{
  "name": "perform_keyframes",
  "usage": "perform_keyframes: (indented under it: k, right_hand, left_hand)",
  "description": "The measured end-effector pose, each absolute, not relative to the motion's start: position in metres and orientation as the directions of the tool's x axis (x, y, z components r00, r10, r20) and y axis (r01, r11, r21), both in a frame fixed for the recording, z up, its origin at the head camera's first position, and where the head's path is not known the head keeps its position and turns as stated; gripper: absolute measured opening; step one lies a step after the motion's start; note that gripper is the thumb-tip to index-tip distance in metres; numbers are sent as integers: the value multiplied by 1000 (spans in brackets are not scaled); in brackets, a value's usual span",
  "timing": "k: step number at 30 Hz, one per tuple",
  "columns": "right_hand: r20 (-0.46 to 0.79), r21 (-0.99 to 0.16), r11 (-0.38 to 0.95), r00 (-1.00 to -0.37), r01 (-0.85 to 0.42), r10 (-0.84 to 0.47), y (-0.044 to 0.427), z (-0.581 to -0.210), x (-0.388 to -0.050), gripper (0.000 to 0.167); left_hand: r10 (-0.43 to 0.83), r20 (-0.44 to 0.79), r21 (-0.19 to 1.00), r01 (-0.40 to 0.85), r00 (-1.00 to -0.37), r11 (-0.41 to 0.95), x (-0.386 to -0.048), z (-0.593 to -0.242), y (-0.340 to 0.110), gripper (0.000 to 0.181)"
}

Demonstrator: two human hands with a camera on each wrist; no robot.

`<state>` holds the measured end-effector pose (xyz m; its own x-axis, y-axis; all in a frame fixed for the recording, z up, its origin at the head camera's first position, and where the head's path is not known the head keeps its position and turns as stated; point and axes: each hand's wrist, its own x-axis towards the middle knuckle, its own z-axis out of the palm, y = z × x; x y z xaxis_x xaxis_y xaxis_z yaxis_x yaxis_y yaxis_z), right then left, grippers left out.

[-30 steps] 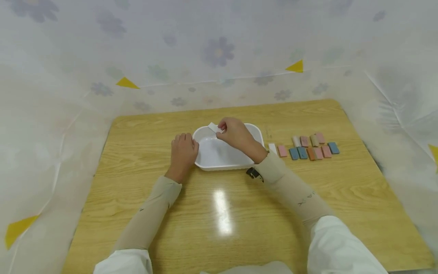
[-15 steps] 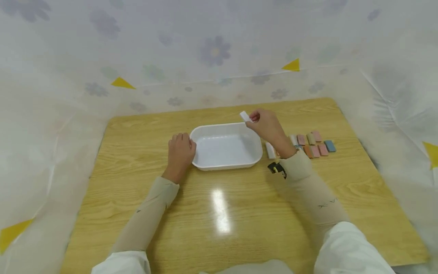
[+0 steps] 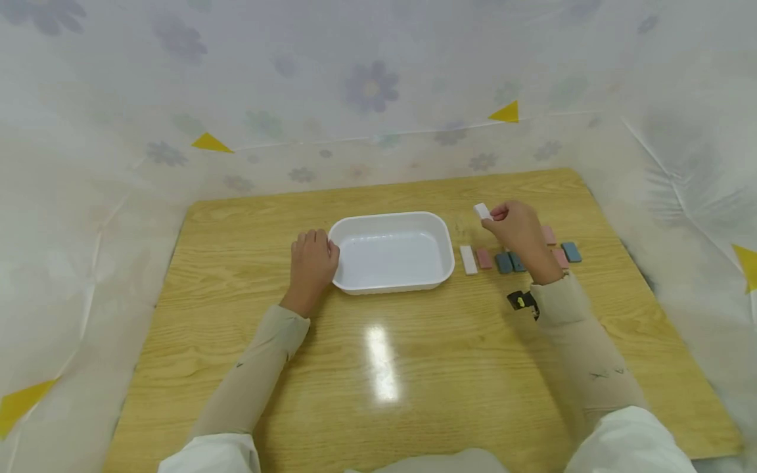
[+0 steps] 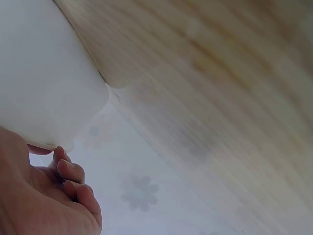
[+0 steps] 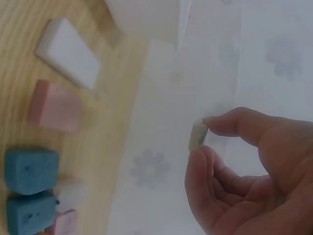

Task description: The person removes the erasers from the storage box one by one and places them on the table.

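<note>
My left hand (image 3: 314, 264) grips the left rim of a white plastic tray (image 3: 386, 290), thumb and curled fingers pinching its edge in the left wrist view. Nothing lies in the tray. Between thumb and fingertips my right hand (image 3: 520, 235) pinches a small white eraser-like block (image 3: 481, 211), raised above the table to the right of the tray. Another white block (image 3: 468, 260) lies just right of the tray, followed by a pink block (image 3: 484, 258) and two blue blocks (image 3: 504, 263). My right hand and wrist hide part of this group.
Farther right lie more pink blocks (image 3: 549, 235) and a blue block (image 3: 572, 251). The wooden table (image 3: 284, 394) is enclosed by pale flowered sheeting (image 3: 367, 151) at the back and sides. A black wrist device (image 3: 522, 300) sticks out beside my right cuff.
My right hand has moved right, from over the tray to above the blocks, still pinching the white block. My left hand keeps its place on the tray rim.
</note>
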<state>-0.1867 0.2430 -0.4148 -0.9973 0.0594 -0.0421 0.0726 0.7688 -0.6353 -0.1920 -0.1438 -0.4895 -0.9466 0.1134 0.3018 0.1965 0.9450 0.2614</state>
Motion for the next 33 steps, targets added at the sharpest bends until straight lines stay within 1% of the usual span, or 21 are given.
perform_keyframes:
  k: [5, 14, 21, 28, 33]
  right_hand:
    - [-65, -627, 771, -994, 111, 90, 258, -427, -179, 34]
    - [-106, -588, 796, -990, 141, 97, 271, -450, -172, 34]
    - [-49, -558, 824, -995, 98, 85, 276, -470, -172, 28]
    - [-55, -542, 832, -993, 115, 101, 275, -475, -173, 29]
    - [-29, -542, 834, -994, 101, 102, 274, -477, -174, 27]
  left_hand:
    - [108, 290, 259, 187, -951, 948, -192, -490, -145, 23]
    - [107, 279, 279, 187, -954, 942, -190, -490, -145, 22]
    - [105, 300, 274, 192, -948, 942, -191, -492, -144, 22]
    - [102, 282, 275, 182, -954, 944, -190, -492, -144, 23]
    - [103, 271, 270, 178, -957, 946, -191, -492, -145, 23]
